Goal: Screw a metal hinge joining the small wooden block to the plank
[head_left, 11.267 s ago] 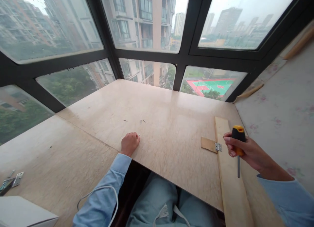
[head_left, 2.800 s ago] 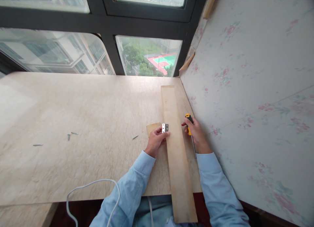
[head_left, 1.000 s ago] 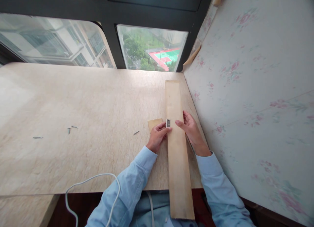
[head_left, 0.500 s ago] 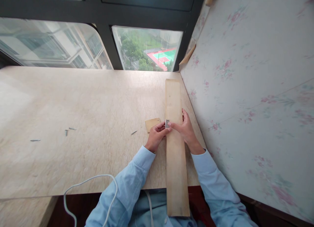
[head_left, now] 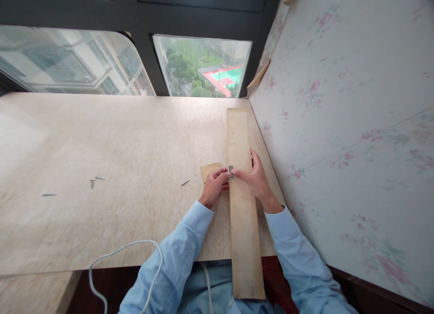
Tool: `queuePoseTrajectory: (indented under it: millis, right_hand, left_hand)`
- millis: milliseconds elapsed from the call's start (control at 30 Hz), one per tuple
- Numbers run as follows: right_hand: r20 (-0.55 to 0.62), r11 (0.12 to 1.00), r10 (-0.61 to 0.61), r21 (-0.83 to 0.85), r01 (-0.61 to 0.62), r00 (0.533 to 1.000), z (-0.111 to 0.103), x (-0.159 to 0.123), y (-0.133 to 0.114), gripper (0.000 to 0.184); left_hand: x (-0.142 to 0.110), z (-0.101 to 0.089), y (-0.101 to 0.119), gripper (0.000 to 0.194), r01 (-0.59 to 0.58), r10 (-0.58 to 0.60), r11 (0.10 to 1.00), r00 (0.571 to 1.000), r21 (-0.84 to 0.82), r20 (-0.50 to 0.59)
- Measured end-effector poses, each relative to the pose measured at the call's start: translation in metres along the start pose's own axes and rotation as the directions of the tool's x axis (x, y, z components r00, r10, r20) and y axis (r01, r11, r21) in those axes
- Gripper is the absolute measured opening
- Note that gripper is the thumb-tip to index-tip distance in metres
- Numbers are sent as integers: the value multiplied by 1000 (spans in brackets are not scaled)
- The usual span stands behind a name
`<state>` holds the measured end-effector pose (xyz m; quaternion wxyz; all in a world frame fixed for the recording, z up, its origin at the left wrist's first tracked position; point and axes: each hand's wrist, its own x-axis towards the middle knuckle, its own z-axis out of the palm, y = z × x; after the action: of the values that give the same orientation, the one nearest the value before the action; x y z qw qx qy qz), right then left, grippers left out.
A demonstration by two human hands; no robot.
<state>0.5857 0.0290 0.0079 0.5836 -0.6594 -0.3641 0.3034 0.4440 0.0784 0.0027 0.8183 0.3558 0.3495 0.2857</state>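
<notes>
While the hinge (head_left: 230, 169) sits at the left edge of the board (head_left: 246, 232), the left hand (head_left: 213, 187) pinches it; the right hand (head_left: 257, 180) clasps the board, thumb on the hinge. Screws (head_left: 91, 183) (I count four) dot the surface (head_left: 118, 223).

Matt bare-wood plank (head_left: 244, 228) — shiny metal hinge (head_left: 230, 168) — smooth, faintly glossy countertop (head_left: 135, 146)

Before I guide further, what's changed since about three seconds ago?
The right hand moved left onto the wooden board, its thumb now at the metal hinge; the screwdriver it held is out of sight. The left hand stays at the hinge; the small wooden piece and four loose screws stay put.
</notes>
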Motion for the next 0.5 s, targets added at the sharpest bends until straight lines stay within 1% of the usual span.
queuePoseTrajectory:
  millis: [267, 500]
  right_hand:
    - [6, 999, -1, -43, 1, 1000, 2, -1, 4, 112]
    - [11, 994, -62, -87, 62, 998, 0, -2, 8, 106]
  left_hand:
    - [-2, 0, 3, 32, -53, 58, 992, 998, 114, -40]
    - [-2, 1, 3, 33, -94, 103, 982, 994, 165, -47]
